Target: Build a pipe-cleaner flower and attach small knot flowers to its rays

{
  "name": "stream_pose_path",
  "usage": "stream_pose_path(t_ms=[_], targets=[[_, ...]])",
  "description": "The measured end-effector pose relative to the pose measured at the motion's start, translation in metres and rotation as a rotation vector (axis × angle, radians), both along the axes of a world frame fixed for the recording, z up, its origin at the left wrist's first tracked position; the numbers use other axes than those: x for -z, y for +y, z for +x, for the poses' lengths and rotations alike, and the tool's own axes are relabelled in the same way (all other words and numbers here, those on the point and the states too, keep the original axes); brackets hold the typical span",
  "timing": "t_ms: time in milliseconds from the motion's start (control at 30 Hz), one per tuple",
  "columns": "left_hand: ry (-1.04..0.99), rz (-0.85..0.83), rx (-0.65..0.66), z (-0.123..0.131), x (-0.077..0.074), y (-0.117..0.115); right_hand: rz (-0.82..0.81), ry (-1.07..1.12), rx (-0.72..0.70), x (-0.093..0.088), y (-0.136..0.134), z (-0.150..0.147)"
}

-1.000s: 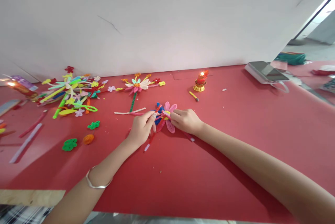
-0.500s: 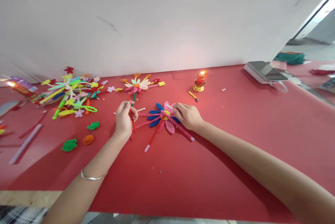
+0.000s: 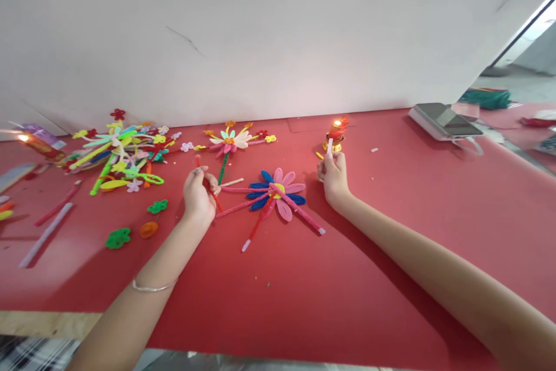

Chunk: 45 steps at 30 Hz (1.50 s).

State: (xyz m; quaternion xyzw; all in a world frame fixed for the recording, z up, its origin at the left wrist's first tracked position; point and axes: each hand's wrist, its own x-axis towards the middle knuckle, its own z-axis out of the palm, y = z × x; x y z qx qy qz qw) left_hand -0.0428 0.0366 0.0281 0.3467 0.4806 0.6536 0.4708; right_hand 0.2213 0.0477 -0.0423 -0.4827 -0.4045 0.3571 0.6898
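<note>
right hand (image 3: 336, 177), fingers pinched, holds a short whitish stick (image 3: 330, 146) pointing up near a lit red candle (image 3: 336, 130); left hand (image 3: 198, 194), fingers curled, grips a fuzzy red stem (image 3: 218, 203) slanting down rightward

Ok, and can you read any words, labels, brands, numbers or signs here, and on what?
None can be read.
Purple item at far left: any print is too blurred.
Dark-topped device: no legible text.
Red candle near the right hand: no lettering visible.
</note>
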Motion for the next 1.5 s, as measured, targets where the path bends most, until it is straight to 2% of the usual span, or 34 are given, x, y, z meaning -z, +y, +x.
stream_pose_path(t_ms=[133, 200, 267, 333, 467, 633, 767, 900, 1067, 1200, 1500], targets=[[0.351, 0.066, 0.342, 0.007, 0.001, -0.010, -0.035, -0.015, -0.037, -0.002, -0.003, -0.004], [0.534, 0.090, 0.462, 0.012, 0.001, -0.017, -0.038, -0.098, -0.032, -0.006, -0.009, -0.007], [0.670, 0.098, 0.522, 0.014, 0.001, -0.021, -0.054, -0.236, -0.051, -0.012, -0.017, -0.011], [0.765, 0.099, 0.551, 0.014, 0.000, -0.023, -0.087, -0.392, -0.132, -0.018, -0.025, -0.014], [0.857, 0.105, 0.593, 0.013, 0.000, -0.023, -0.088, -0.601, -0.268, -0.026, -0.035, -0.018], [0.889, 0.121, 0.628, 0.018, 0.000, -0.029, -0.063, -0.465, -0.296, -0.026, -0.037, -0.026], [0.946, 0.144, 0.712, 0.025, 0.003, -0.037, -0.008, -0.189, -0.469, -0.030, -0.041, -0.033], [1.018, 0.147, 0.726, 0.028, 0.004, -0.042, -0.010, 0.051, -0.650, -0.039, -0.045, -0.037], [1.103, 0.165, 0.703, 0.031, 0.000, -0.045, -0.025, 0.171, -0.761, -0.044, -0.048, -0.038], [1.194, 0.216, 0.679, 0.031, -0.002, -0.046, -0.055, 0.171, -0.790, -0.042, -0.048, -0.038], [1.554, 0.409, 0.530, 0.030, 0.002, -0.048, -0.131, 0.192, -0.782, -0.040, -0.047, -0.037]])
